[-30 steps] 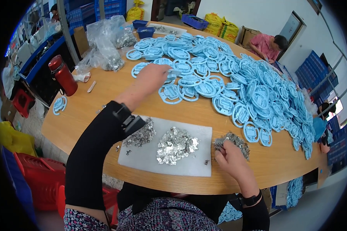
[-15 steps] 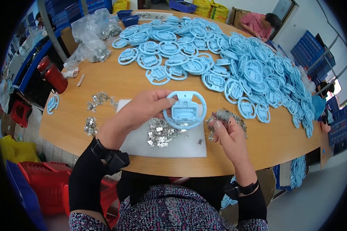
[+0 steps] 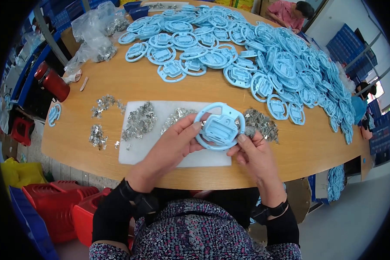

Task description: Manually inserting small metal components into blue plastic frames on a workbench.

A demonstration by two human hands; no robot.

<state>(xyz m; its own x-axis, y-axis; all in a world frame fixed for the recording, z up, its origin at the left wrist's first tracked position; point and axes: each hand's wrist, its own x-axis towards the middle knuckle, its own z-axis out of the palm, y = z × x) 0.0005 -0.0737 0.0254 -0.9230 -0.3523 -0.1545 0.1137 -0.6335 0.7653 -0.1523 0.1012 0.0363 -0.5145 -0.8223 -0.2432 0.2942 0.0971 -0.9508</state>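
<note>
A light-blue plastic toy steering wheel point(image 3: 219, 125) is held tilted above the white foam sheet point(image 3: 195, 162). My left hand point(image 3: 180, 136) is closed on its left rim, thumb on top and fingers underneath. At the lower right rim, my right hand point(image 3: 252, 149) is closed with its thumb against the wheel. Whether a small metal piece is also between the right fingers is too hard to see. Just beyond that hand lies a pile of small metal clips point(image 3: 262, 125). Another metal pile point(image 3: 174, 119) on the foam is partly hidden behind my left hand and the wheel.
A large heap of blue steering wheels point(image 3: 286, 65) covers the table's far and right side. More metal pieces point(image 3: 140, 121) lie on the foam's left. A red flask point(image 3: 52, 82), plastic bags point(image 3: 93, 34) and a blue tray point(image 3: 138, 13) stand farther off. A person in pink point(image 3: 286, 15) sits beyond.
My right hand has moved from the metal clip pile to the wheel's rim. The wheel has shifted slightly right and tilted. More of the foam and its left metal pile now shows.
</note>
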